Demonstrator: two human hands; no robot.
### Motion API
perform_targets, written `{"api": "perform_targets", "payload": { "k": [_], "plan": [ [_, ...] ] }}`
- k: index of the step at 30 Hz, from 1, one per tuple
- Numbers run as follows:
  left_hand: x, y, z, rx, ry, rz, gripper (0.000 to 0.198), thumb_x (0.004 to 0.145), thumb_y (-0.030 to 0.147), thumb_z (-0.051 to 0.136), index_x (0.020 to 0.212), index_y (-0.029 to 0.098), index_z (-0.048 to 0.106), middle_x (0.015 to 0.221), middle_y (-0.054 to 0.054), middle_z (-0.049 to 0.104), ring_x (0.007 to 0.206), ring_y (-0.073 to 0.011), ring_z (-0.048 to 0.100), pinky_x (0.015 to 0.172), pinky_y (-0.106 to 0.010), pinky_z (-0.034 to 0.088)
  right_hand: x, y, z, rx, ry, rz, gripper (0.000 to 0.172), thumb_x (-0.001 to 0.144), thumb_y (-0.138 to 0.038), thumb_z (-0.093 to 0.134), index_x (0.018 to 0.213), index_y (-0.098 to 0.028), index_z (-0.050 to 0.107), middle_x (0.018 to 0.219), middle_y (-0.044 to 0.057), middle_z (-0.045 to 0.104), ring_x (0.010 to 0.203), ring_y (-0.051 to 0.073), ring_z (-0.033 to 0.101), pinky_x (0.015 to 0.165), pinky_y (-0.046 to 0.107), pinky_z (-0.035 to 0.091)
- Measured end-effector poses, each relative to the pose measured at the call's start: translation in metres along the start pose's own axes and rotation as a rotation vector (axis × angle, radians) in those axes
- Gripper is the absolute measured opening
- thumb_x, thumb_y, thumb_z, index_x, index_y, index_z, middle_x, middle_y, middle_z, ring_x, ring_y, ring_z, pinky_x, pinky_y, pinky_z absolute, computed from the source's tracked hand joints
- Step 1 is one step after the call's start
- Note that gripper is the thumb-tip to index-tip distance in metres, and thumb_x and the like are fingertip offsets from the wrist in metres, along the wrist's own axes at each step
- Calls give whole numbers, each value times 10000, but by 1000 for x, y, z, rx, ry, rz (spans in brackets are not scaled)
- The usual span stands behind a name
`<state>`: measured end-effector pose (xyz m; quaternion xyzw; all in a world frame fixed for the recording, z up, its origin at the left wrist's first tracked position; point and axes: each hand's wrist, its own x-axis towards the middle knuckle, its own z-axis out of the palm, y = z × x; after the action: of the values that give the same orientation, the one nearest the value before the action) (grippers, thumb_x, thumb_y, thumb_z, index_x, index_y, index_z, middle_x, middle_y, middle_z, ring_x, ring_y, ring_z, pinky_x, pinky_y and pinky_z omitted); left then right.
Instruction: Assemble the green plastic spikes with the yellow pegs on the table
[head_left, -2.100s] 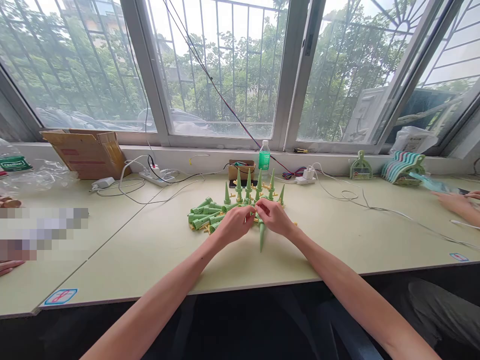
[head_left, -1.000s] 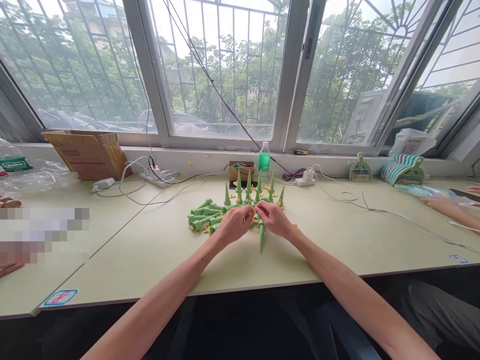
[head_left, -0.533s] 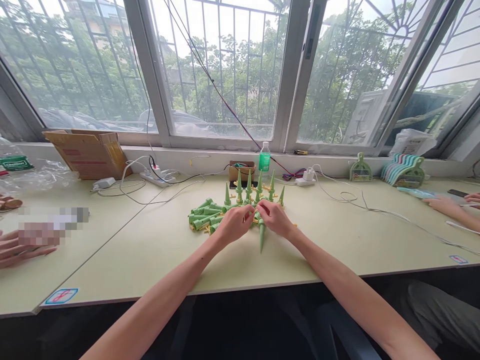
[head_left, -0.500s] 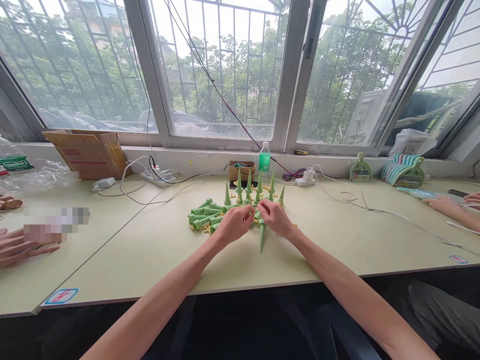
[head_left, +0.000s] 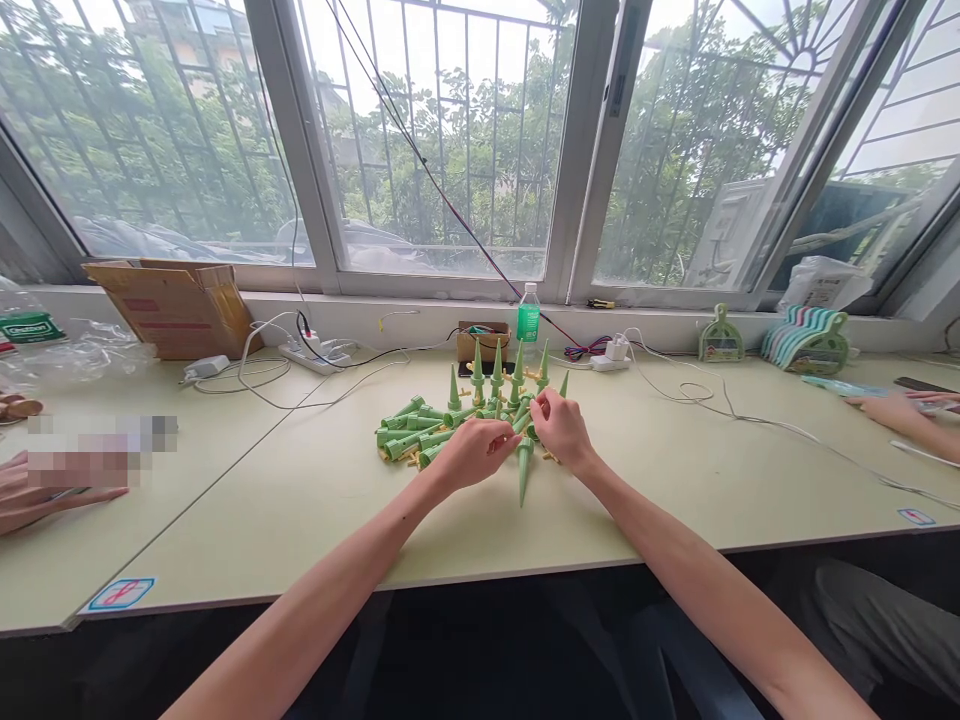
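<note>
Around my hands is a group of green plant watering spikes with yellow valve pieces. My left hand (head_left: 480,450) is closed, thumb and fingers pinched together at the right side of the loose pile (head_left: 409,432). Just to its right, my right hand (head_left: 561,425) is also closed, fingertips bent inward beside green parts. What either pinch holds is too small and covered to make out. One green spike (head_left: 523,475) lies below the fingertips, its point toward me. Behind the hands several spikes (head_left: 496,370) stand upright in a row, with yellow valves at their bases.
A bottle with green liquid (head_left: 528,318) and a small cardboard box (head_left: 480,345) stand by the window ledge. White cables and power strips (head_left: 319,350) run along the back. Small green dustpans (head_left: 806,342) stand right. Other people's hands (head_left: 900,415) are at both sides.
My hands have drawn slightly apart. The right hand has shifted a little right and up, while the left has moved slightly down and right. The spike below stays in place.
</note>
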<state>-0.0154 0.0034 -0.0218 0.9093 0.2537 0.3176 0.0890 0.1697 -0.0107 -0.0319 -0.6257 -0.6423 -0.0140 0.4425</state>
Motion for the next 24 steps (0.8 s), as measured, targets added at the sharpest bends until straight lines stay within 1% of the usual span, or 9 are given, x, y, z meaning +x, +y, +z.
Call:
{"api": "perform_targets", "payload": {
  "k": [4, 7, 10, 13, 19, 24],
  "plan": [
    [-1, 1, -1, -14, -29, 14, 368, 924, 394, 447, 676, 163, 592, 555, 5, 506, 510, -93, 406, 532, -228, 322, 0, -1, -1, -56, 4, 34, 154, 886, -298, 438, 787, -204, 508, 603, 0, 547, 528, 138, 459, 516, 238, 271],
    [-1, 2, -2, -21, -72, 21, 364, 910, 416, 460, 692, 165, 608, 552, 3, 517, 503, -96, 419, 533, -229, 335, 0, -1, -2, -90, 5, 48, 124, 872, -281, 452, 806, -205, 522, 609, -1, 555, 539, 138, 467, 513, 234, 262],
    [-1, 3, -3, -21, -112, 31, 331, 896, 411, 482, 711, 171, 615, 562, 7, 533, 508, -97, 440, 537, -225, 340, 0, -1, -2, -107, -1, 58, 84, 848, -255, 473, 816, -205, 534, 614, -4, 555, 551, 135, 468, 513, 233, 254],
    [-2, 4, -3, 0, -121, 36, 312, 895, 394, 487, 710, 175, 611, 558, 13, 530, 506, -95, 436, 537, -221, 335, 0, -1, -3, -127, -12, 79, 63, 828, -226, 485, 814, -208, 544, 625, -3, 556, 568, 136, 473, 515, 235, 245],
    [-2, 1, -2, 25, -125, 34, 292, 899, 364, 481, 712, 176, 603, 566, 17, 525, 506, -91, 428, 535, -219, 320, 1, 0, -3, -201, -75, 109, 80, 801, -175, 500, 764, -199, 567, 684, 28, 584, 610, 147, 494, 525, 247, 245],
    [-2, 0, -1, 18, -125, 36, 281, 899, 352, 484, 718, 174, 605, 575, 18, 530, 514, -90, 437, 542, -221, 326, 2, 0, -4, -250, -175, 121, 99, 817, -168, 507, 765, -192, 588, 741, 66, 620, 675, 181, 544, 547, 265, 268]
  ]
}}
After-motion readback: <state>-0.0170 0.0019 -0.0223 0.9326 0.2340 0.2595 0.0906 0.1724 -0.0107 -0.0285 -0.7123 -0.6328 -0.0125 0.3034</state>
